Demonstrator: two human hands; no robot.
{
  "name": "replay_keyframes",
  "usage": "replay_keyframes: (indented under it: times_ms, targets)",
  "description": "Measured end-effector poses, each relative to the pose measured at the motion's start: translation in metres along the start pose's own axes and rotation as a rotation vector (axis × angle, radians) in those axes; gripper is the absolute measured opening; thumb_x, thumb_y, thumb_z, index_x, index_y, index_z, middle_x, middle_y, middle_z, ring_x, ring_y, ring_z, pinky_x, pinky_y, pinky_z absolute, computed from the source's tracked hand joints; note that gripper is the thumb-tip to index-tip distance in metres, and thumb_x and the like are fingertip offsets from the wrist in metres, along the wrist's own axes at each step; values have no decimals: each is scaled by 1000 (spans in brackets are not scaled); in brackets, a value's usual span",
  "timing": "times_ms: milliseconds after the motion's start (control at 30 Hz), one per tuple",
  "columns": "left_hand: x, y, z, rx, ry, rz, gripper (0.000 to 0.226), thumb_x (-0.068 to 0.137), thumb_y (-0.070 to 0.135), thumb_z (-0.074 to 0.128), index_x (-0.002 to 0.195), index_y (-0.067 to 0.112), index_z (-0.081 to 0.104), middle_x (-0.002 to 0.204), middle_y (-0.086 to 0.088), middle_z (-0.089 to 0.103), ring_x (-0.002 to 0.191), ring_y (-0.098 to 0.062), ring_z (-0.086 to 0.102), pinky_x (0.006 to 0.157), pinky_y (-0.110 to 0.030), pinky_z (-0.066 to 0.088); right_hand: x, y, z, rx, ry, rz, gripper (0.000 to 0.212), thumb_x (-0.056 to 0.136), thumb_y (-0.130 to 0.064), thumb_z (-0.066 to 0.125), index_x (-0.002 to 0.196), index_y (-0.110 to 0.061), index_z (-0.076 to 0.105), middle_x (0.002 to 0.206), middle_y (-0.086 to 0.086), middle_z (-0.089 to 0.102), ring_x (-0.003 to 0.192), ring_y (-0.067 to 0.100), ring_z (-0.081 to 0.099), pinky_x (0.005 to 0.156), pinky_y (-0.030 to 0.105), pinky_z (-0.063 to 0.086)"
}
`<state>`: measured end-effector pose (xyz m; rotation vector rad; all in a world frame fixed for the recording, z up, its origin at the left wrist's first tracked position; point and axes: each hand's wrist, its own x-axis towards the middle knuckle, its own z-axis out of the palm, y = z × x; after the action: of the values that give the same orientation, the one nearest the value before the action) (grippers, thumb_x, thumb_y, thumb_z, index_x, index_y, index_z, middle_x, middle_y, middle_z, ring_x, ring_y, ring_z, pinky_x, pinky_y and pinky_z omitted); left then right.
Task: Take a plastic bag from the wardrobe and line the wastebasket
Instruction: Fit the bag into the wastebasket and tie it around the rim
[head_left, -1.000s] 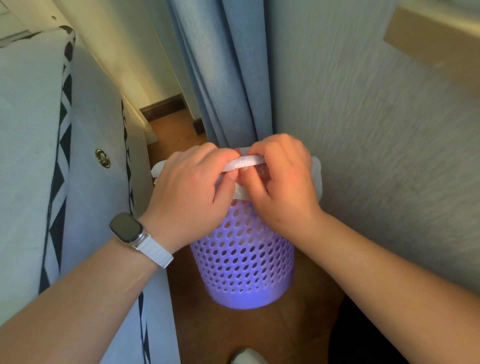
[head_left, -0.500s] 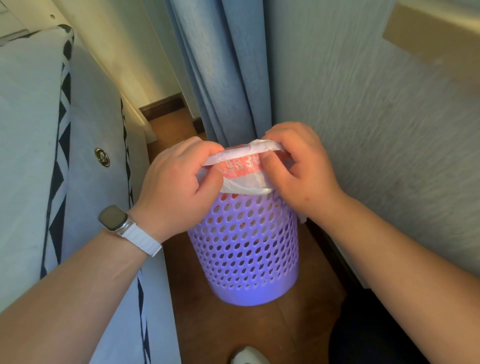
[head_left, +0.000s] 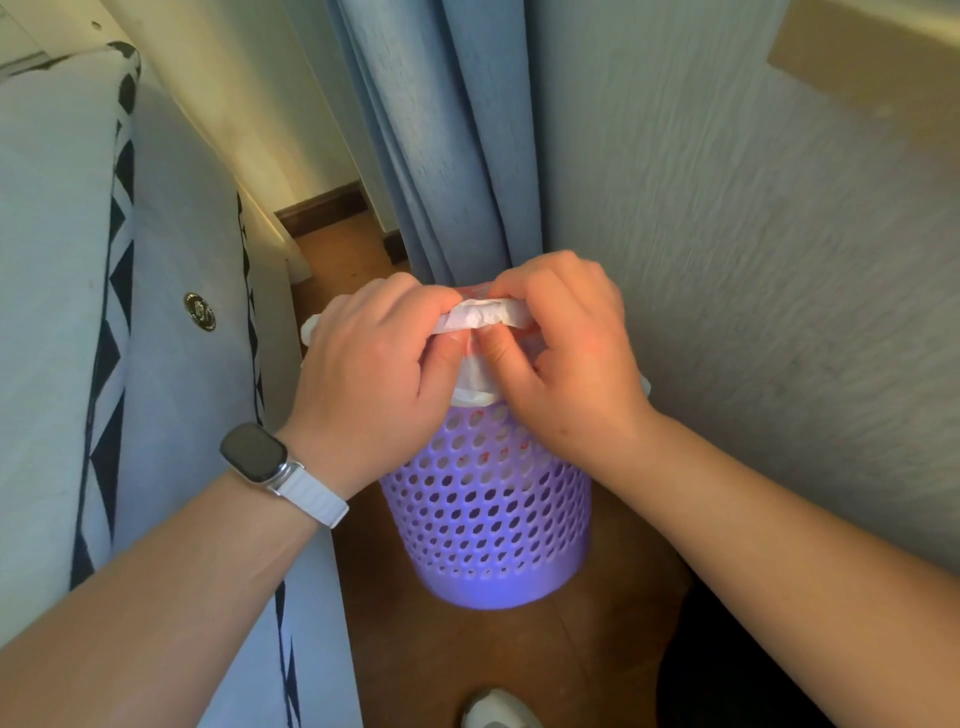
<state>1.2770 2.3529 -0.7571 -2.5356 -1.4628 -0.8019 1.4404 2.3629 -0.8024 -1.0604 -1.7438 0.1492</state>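
A purple perforated wastebasket (head_left: 488, 519) stands on the brown wooden floor between a bed and a wall. A white plastic bag (head_left: 480, 318) with red print sits in its mouth, its edge folded over the rim at the near side. My left hand (head_left: 371, 379), with a watch on the wrist, and my right hand (head_left: 563, 358) meet above the basket's opening, both pinching a bunched strip of the bag's edge between thumbs and fingers. The hands hide most of the rim and the bag's inside.
A mattress (head_left: 62, 291) with a black-and-white patterned border lies close on the left. Blue curtains (head_left: 447, 135) hang behind the basket, and a textured wall (head_left: 753, 260) rises on the right. A shoe tip (head_left: 498, 712) shows at the bottom edge.
Both hands came together again over the basket's mouth and bunched the bag's edge into a tight strip. The red print that showed half a second ago is mostly covered.
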Motion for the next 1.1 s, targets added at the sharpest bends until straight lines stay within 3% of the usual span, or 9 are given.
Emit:
replay_keyframes:
  times_ms: [167, 267, 467, 533, 600, 667, 867, 967, 1100]
  targets:
    - [2, -12, -2, -1, 0, -38, 15, 91, 17, 52, 93, 8, 64, 81, 9, 43, 72, -20, 50, 63, -34, 36, -1, 19, -1, 95, -32, 1, 27, 89, -22, 60, 110, -6, 66, 107, 7, 63, 103, 25, 58, 92, 53, 43]
    - [3, -16, -6, -39, 17, -69, 15, 91, 15, 51, 91, 7, 64, 80, 7, 45, 72, -14, 45, 63, -30, 33, 0, 29, -3, 147, -14, 50, 30, 90, -24, 58, 111, -4, 66, 109, 9, 63, 106, 24, 58, 95, 51, 43]
    - [2, -12, -6, -101, 52, -65, 17, 92, 16, 51, 93, 5, 64, 81, 7, 46, 73, -7, 41, 63, -15, 32, 2, 30, -3, 185, 45, 145, 19, 90, -21, 54, 91, -3, 61, 95, 4, 58, 90, 25, 56, 83, 47, 45]
    - [2, -12, -6, -127, 65, -40, 21, 93, 19, 51, 96, 4, 66, 83, 4, 50, 75, -9, 45, 63, -20, 38, 2, 28, -3, 160, 66, 142, 17, 90, -20, 54, 90, -4, 60, 93, 2, 56, 87, 25, 54, 80, 47, 44]
    - [1, -10, -7, -121, 69, -16, 28, 92, 25, 52, 103, 5, 68, 90, -5, 61, 82, -19, 55, 67, -36, 47, 2, 25, -3, 125, 68, 125, 17, 89, -20, 54, 90, -5, 60, 92, 4, 57, 87, 26, 54, 80, 50, 44]
    - [0, -3, -5, -64, 80, -2, 33, 91, 30, 55, 110, 6, 67, 98, -10, 65, 88, -27, 61, 73, -43, 49, 1, 21, -2, 80, 50, 98, 18, 89, -22, 55, 90, -6, 61, 91, 6, 59, 87, 26, 55, 82, 53, 43]
    - [-1, 10, 4, -34, 97, -34, 27, 93, 24, 57, 114, 10, 67, 94, -5, 65, 85, -25, 61, 73, -41, 46, -3, 3, 1, 2, 70, 115, 21, 90, -29, 57, 94, -10, 66, 91, 2, 62, 90, 23, 56, 91, 48, 40]
    - [-1, 4, 6, -70, 77, -57, 19, 92, 20, 58, 105, 11, 69, 84, 7, 52, 77, -16, 54, 70, -35, 40, -4, -1, 5, 20, 52, 128, 18, 88, -28, 60, 94, -11, 64, 91, 1, 61, 89, 21, 55, 89, 42, 39]
    - [-1, -5, 8, -82, 41, -80, 14, 90, 17, 58, 95, 9, 69, 84, 11, 46, 77, -10, 46, 70, -32, 35, -3, 5, 4, 64, 33, 141, 31, 80, -31, 66, 104, -10, 62, 98, -1, 60, 96, 17, 54, 91, 53, 45]
